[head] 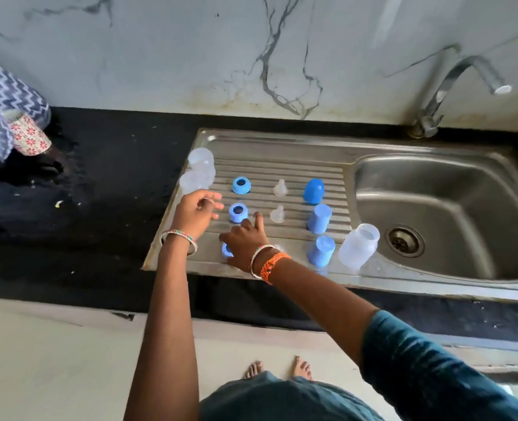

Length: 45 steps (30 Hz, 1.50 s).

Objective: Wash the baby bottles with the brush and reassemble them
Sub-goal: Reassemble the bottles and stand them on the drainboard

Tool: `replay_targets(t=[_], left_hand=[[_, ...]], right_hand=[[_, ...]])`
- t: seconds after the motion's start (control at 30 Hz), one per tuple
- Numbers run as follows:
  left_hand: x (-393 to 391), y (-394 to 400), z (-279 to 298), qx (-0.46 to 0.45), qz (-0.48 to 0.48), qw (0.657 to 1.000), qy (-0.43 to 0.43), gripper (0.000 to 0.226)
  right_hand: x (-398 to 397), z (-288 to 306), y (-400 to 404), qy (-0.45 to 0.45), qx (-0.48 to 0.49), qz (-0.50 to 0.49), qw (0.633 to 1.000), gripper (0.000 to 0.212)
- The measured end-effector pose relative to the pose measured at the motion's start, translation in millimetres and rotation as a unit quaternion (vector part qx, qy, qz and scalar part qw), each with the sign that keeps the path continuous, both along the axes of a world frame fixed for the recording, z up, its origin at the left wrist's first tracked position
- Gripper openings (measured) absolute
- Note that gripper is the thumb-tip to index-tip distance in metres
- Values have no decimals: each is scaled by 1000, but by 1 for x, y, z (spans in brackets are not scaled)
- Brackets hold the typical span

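Where the drainboard point(282, 165) meets the counter's point(99, 192) front edge, the right hand point(245, 243) lies low over the nearest blue ring point(226, 250), covering most of it; the forefinger points away toward the middle ring point(238, 212) and the other fingers are bent, but whether they grip the near ring cannot be told. To its right, in the same front row, a blue cap point(321, 250) stands mouth down, and just beside that a clear bottle point(359, 249) leans at the lip of the basin point(433, 208).

A little farther back, the left hand point(198, 209) hovers by the drainboard's left edge with its fingers loosely curled and nothing in them, near the middle ring. In that row a clear teat point(277, 213) stands upright and a second cap point(319, 218) sits beyond it to the right.

The far row holds a third ring point(241, 185), another teat point(280, 187) and a darker blue domed cap point(313, 191). At the drainboard's back left corner three clear bottles point(198, 170) are clustered together, touching.

Behind the basin the tap point(452, 83) rises against the marble wall point(191, 50). Far left, on the counter, a patterned cloth point(8, 95) drapes over a cup with red flowers point(30, 135).
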State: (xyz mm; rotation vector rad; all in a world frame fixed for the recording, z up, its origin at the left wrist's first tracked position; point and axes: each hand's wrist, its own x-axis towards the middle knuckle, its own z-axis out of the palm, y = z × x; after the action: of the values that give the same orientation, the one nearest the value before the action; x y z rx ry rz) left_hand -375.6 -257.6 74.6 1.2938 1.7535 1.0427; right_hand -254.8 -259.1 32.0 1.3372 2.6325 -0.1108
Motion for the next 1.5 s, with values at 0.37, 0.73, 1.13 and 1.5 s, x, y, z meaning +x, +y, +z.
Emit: replay_targets(t=[0.37, 0.73, 1.13, 1.5], left_hand=[[107, 71, 38, 55, -102, 981, -154, 33], [233, 120, 16, -7, -262, 963, -58, 27], [259, 121, 3, -42, -285, 956, -59, 26], [231, 75, 18, -62, -268, 948, -160, 28]], right_hand=[[172, 193, 53, 480, -202, -171, 836, 30], [341, 38, 95, 193, -132, -563, 793, 33], [366, 60, 89, 654, -271, -450, 545, 27], [294, 50, 49, 750, -177, -473, 428, 14]])
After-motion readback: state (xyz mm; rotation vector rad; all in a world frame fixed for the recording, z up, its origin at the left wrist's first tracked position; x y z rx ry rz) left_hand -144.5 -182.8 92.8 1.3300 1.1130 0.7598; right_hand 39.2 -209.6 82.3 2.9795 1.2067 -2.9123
